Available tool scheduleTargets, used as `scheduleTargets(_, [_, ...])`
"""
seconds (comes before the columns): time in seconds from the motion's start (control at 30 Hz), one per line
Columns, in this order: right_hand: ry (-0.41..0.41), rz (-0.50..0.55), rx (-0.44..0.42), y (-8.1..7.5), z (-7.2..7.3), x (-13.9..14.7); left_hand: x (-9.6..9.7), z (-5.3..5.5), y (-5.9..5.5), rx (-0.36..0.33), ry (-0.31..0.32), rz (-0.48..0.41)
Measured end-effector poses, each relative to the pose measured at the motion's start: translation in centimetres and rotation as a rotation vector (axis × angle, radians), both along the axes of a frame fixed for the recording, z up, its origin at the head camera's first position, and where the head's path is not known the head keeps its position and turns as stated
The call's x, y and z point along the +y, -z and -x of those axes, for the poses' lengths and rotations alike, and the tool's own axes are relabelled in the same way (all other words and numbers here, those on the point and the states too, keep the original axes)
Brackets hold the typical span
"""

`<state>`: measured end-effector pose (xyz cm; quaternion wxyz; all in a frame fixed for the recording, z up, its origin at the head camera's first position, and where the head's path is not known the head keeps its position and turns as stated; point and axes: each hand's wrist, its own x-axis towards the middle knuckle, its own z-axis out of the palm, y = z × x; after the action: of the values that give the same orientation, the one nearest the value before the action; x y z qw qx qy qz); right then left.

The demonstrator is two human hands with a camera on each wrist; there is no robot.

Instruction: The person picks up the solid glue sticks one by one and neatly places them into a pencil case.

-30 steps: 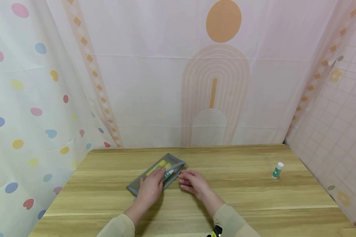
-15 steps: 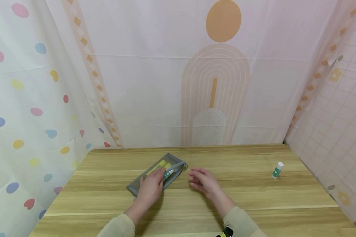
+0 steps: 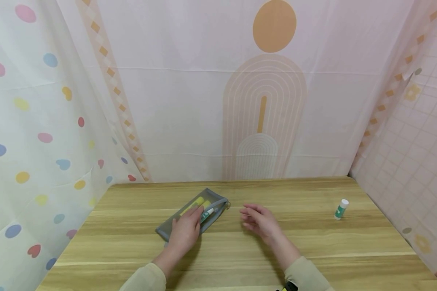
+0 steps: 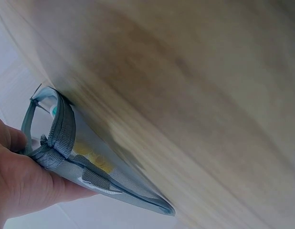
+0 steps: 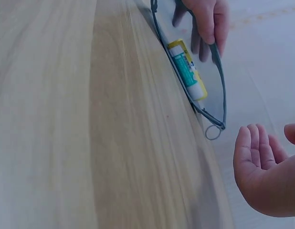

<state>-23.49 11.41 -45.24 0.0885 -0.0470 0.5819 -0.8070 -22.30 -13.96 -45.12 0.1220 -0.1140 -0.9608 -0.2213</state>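
A grey mesh zip pouch lies slantwise on the table, its mouth spread apart. My left hand holds it by the upper edge of the mouth, thumb and fingers gripping the rim in the right wrist view. Inside the pouch lie a green-and-white glue stick and yellow items, partly covered by mesh and hand. A metal ring hangs at the pouch's corner. To the right of the pouch, my right hand hovers with loosely bent fingers and nothing in them.
Another green-and-white glue stick stands upright on the wooden table at the right. Patterned curtains enclose the table's back and sides. A dark-and-yellow band shows at the right sleeve.
My right hand has moved away from the pouch's corner, to the right. The left hand and the pouch have stayed in place.
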Motion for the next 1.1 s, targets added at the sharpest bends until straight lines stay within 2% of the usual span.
scheduleTargets(0.23, [0.090,-0.085,-0.043,-0.7,-0.2,0.7,0.0,0.1,0.1,0.005,0.003,0.001])
scheduleTargets(0.43, [0.091,-0.141,-0.013,-1.1,-0.1,1.9,-0.1,0.0,0.1,0.007,0.004,0.004])
scheduleTargets(0.77, [0.164,-0.148,0.033,-2.3,-0.4,4.3,-0.1,-0.1,0.0,0.006,0.007,0.005])
scheduleTargets(1.1, [0.168,-0.177,0.064,-2.7,-1.1,6.8,0.1,-0.1,-0.1,0.002,-0.003,0.002])
